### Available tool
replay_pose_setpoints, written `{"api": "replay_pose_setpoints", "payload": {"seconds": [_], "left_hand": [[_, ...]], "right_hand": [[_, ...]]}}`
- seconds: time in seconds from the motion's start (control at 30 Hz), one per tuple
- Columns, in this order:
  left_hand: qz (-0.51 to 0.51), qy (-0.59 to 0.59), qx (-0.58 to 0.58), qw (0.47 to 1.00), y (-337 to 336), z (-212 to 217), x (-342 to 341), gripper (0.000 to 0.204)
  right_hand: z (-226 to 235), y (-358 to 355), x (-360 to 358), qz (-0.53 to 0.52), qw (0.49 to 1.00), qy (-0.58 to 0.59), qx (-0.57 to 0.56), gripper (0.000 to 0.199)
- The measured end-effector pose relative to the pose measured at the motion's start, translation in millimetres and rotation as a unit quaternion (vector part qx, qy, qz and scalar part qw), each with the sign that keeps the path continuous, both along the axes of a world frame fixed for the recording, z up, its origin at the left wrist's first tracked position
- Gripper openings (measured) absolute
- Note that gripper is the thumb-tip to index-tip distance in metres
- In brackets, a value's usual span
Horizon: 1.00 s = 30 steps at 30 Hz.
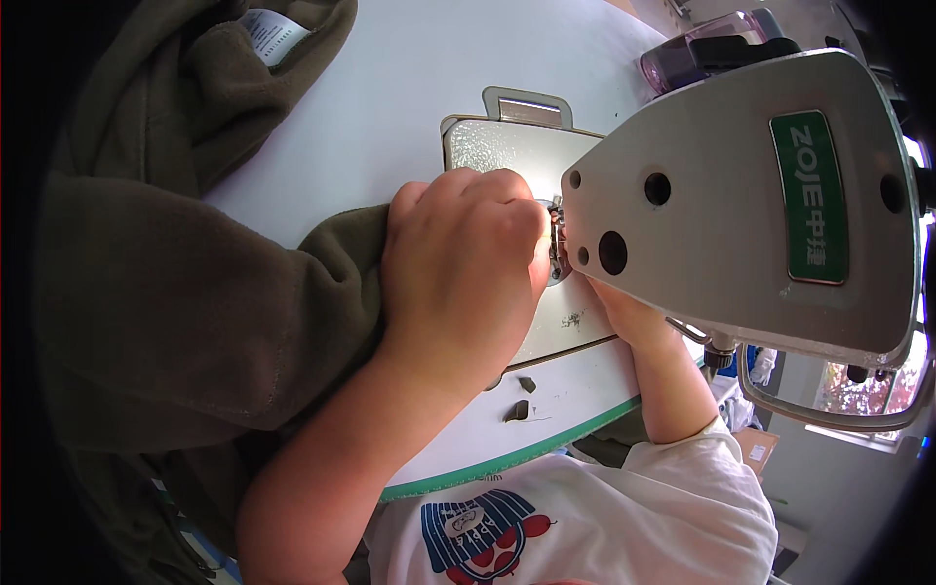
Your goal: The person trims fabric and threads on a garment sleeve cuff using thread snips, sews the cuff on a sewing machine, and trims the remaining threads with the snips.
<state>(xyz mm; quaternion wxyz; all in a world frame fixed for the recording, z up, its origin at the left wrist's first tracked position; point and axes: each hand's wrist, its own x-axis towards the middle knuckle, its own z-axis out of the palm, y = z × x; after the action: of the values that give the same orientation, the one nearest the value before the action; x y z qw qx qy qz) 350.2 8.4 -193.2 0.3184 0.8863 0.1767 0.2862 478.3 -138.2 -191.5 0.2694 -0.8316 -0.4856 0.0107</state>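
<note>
Over the pale plate (497, 144) of the sewing machine (721, 195), the left hand (463, 263) was curled with its knuckles up. Its fingertips were tucked out of sight by the small metal parts (558, 265), so I could not tell if they were pinching anything. The brown-green cloth (166, 312) came right up to that hand and touched its outer side, then spread left in big, soft folds. The right hand (606, 300) was mostly hidden behind the machine's head, so I could not tell if its fingers were together or apart.

On the machine's head was a green label (811, 195) with big pale writing (it was turned sideways). A white tag (273, 37) on the cloth had dark print, too small to read. Next to the plate, two dark scraps (519, 410) lay on the white table (585, 390), which had a green edge. Below that, the person's white shirt (643, 487) had a picture (468, 531) with blue stripes, red round shapes and a few letters.
</note>
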Motion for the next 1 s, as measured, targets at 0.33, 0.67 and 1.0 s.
{"api": "replay_pose_setpoints", "payload": {"seconds": [0.33, 0.67, 1.0], "left_hand": [[0.009, -0.023, 0.006, 1.0, -1, -3, 0, 0.008], [0.007, -0.034, 0.011, 0.999, -1, -7, 1, 0.009], [-0.017, 0.027, -0.008, 0.999, 2, 0, 0, 0.007]], "right_hand": [[-2, 2, -7, 0.007, 1.0, -0.023, -0.014, 0.02], [-10, 6, -7, -0.008, 0.991, 0.131, 0.031, 0.009], [-14, 4, -7, -0.08, 0.984, 0.149, -0.063, 0.013]]}}
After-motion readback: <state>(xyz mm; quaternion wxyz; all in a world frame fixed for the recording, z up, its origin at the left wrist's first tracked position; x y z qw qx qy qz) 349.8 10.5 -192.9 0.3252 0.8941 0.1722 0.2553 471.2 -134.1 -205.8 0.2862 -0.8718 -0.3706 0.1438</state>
